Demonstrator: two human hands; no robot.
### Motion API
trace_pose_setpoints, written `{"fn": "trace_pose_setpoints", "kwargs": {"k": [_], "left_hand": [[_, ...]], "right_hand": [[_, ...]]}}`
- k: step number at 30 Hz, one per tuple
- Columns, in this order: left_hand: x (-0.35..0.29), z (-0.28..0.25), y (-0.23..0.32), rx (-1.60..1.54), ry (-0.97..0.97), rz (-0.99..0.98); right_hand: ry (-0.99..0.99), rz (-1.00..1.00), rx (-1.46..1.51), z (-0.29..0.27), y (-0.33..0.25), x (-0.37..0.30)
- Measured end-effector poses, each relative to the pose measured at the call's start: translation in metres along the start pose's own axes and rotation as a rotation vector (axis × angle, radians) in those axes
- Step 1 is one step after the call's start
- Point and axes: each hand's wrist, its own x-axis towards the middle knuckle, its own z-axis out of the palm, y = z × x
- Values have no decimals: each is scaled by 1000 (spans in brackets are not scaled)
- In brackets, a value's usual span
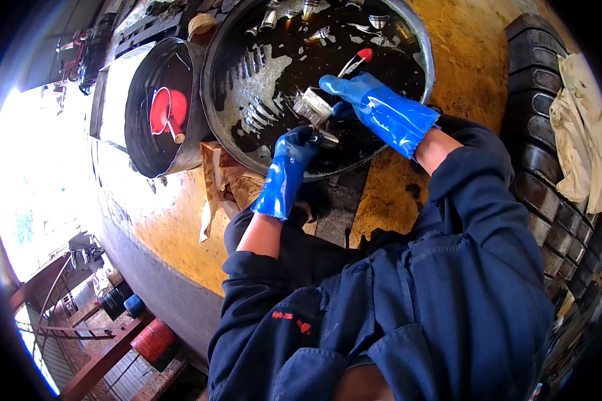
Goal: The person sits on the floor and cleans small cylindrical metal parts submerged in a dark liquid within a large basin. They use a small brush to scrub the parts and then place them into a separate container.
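My right hand (374, 103), in a long blue rubber glove, is closed around a paintbrush with a pale, red-tipped handle (364, 55). The brush's metal ferrule and wet bristles (306, 105) point down and left, close above my left hand. Also gloved in blue, my left hand (293, 148) is closed on a small shiny metal part (328, 139), mostly hidden by fingers and brush. Both hands are over the near side of a wide round basin (212, 110) holding dark liquid with patches of foam. Several metal parts (269, 19) stand and lie at its far side.
Left of the basin stands a black tub (136, 134) with a red long-handled scoop (159, 110) inside. Torn cardboard (211, 180) is beside the basin's near left. Stacked dark metal blocks (535, 100) line the right, with a beige cloth (578, 127) over them.
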Motion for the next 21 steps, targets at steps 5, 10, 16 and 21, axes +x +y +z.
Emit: {"fn": "trace_pose_setpoints", "kwargs": {"k": [5, 10, 16, 21], "left_hand": [[0, -14, -34, -29, -107, -96], [-6, -18, -42, -126, -116, -41], [-12, -19, -8, -210, -162, -55], [-10, -7, 7, -1, -67, -195]], "right_hand": [[-37, -63, -213, 2, 27, -2], [29, 291, -709, 7, -21, -5], [-63, 89, 69, 6, 28, 10], [-9, 197, -513, -2, -18, -32]]}}
